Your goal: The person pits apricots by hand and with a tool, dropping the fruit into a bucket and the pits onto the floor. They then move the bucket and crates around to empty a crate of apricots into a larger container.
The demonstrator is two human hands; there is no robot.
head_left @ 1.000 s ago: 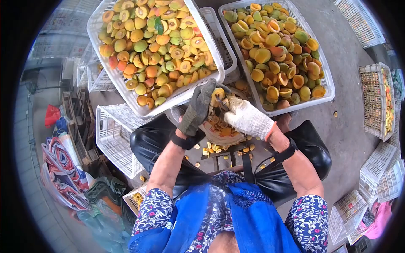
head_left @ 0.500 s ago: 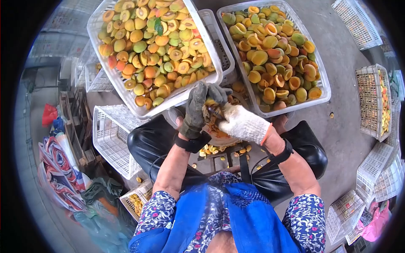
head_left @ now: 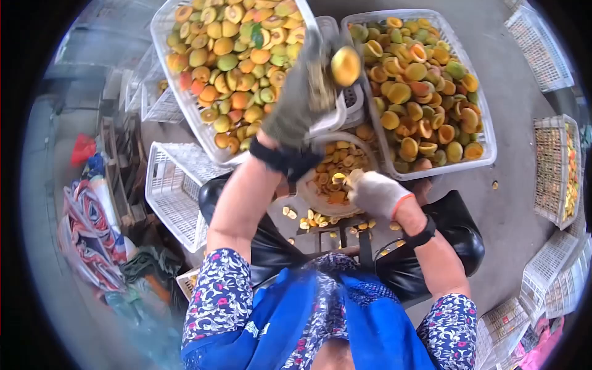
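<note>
My left hand [head_left: 299, 92], in a dark grey glove, is smeared by motion over the right edge of the crate of partly cut apricots [head_left: 165, 58]. Just off its fingers an apricot half [head_left: 346, 66] shows its hollow, in front of the gap between the two big crates. My right hand [head_left: 377, 193], in a white knit glove with an orange cuff, is closed at the right rim of a round tub [head_left: 306, 185]. A small spoon-like tool [head_left: 340, 178] pokes out of its fingers over the tub. Pits and yellow scraps [head_left: 338, 161] lie in the tub.
A white crate of hollow apricot halves [head_left: 487, 139] stands at the right. An unfilled white crate [head_left: 161, 194] lies left of my knee, and more crates [head_left: 549, 176] line the right side. Fruit scraps [head_left: 316, 219] lie below the tub; bundled tarps [head_left: 92, 237] sit at the left.
My hands have parted: the left has swung up and forward from over the tub, and the right has dropped slightly right and toward me. An apricot half now shows beside the left hand.
</note>
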